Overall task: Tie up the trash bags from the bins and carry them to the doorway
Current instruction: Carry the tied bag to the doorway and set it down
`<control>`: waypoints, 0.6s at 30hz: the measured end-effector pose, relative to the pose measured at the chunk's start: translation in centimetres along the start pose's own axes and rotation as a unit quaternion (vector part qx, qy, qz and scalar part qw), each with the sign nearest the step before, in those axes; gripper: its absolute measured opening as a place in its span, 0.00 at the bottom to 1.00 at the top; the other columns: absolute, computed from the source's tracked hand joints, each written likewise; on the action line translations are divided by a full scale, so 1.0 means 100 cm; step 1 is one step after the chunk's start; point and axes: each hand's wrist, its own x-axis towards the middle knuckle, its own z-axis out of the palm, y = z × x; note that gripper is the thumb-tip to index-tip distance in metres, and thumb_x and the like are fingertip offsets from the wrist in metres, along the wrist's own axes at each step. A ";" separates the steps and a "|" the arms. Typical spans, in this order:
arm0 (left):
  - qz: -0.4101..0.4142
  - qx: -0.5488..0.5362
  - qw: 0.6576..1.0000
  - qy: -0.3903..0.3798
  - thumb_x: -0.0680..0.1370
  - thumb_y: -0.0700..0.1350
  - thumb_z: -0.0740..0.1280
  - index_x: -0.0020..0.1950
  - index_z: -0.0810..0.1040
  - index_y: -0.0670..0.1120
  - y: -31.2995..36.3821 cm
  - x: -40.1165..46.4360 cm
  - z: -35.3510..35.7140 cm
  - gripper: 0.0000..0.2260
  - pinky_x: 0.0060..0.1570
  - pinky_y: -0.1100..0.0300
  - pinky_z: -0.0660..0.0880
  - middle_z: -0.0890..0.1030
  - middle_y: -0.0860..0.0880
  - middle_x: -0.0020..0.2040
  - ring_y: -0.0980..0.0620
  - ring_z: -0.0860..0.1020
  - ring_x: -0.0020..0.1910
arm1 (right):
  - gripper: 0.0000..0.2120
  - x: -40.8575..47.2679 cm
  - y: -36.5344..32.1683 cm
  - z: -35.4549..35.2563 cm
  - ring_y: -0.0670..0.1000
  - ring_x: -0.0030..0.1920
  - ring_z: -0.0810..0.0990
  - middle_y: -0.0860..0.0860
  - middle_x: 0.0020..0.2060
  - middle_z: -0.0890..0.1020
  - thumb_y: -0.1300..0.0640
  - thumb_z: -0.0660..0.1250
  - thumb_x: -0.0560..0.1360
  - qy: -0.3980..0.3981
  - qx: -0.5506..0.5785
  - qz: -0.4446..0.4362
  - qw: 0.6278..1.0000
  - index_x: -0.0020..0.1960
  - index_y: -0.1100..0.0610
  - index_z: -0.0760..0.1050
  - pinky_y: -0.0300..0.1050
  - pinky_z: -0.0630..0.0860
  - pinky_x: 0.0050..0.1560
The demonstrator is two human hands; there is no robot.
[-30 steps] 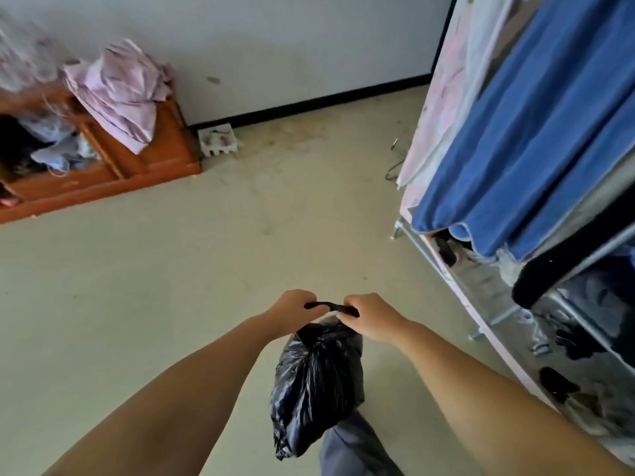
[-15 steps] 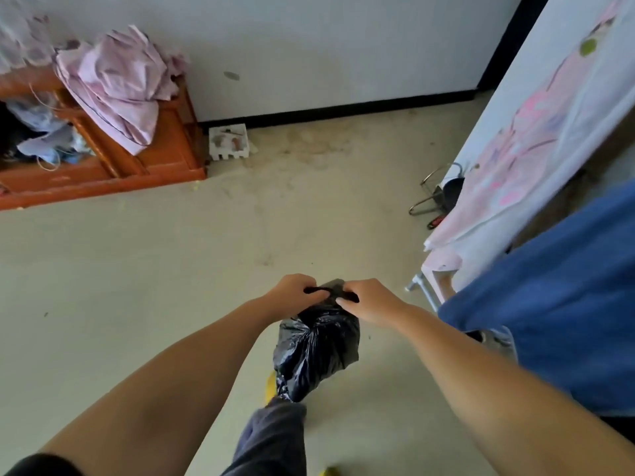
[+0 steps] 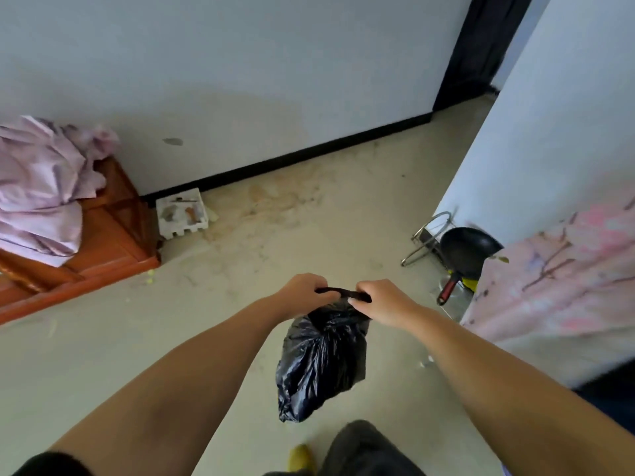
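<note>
**A:** What lies around the bag (image 3: 321, 359)?

**B:** Take the black bag as the centre. It hangs in the air above a pale floor (image 3: 240, 269). Far to its left stands an orange wooden shelf (image 3: 113, 231) with pink cloth (image 3: 41, 187) heaped on top. Just right of the shelf, against the wall (image 3: 240, 80), sits a small white foam tray (image 3: 182, 213). To the bag's right, a black pan (image 3: 464, 249) with a red handle rests by a wire rack (image 3: 429, 235), partly hidden behind a pink floral sheet (image 3: 556, 269). Beyond the bag, at the far right, a dark opening (image 3: 481, 46) breaks the wall. Below the bag, a grey trouser leg (image 3: 364, 451) and a yellow shoe (image 3: 300, 458) show.

**A:** Does anything stand in the way?

**B:** The floor from the bag to that opening is bare, with stains only.

**A:** And the hands?

**B:** Both are closed fists at the bag's gathered top. The left hand (image 3: 304, 292) and right hand (image 3: 385, 302) sit close together, each clamped on one end of a twisted black strip of the bag's mouth, stretched between them. The bag's body droops beneath.
</note>
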 end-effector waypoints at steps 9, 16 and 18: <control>0.023 0.010 1.000 0.016 0.78 0.53 0.63 0.36 0.70 0.43 -0.025 0.200 -0.118 0.17 0.31 0.60 0.59 0.67 0.50 0.31 0.53 0.64 0.29 | 0.13 0.202 0.020 -0.101 0.48 0.30 0.69 0.48 0.29 0.71 0.52 0.61 0.78 0.013 -0.005 -0.009 1.000 0.36 0.54 0.68 0.41 0.62 0.31; 0.013 -0.013 1.000 0.021 0.79 0.52 0.63 0.38 0.71 0.43 -0.018 0.353 -0.207 0.15 0.30 0.61 0.58 0.67 0.50 0.31 0.54 0.64 0.28 | 0.16 0.358 0.047 -0.204 0.49 0.29 0.68 0.48 0.29 0.71 0.52 0.61 0.78 0.002 -0.018 -0.015 1.000 0.32 0.50 0.64 0.43 0.63 0.32; 0.019 -0.009 0.999 0.025 0.79 0.52 0.63 0.38 0.71 0.42 -0.018 0.395 -0.231 0.15 0.30 0.61 0.58 0.67 0.50 0.31 0.54 0.64 0.28 | 0.17 0.398 0.052 -0.230 0.49 0.29 0.68 0.48 0.29 0.70 0.52 0.60 0.78 0.005 -0.019 -0.014 1.000 0.32 0.50 0.63 0.43 0.63 0.32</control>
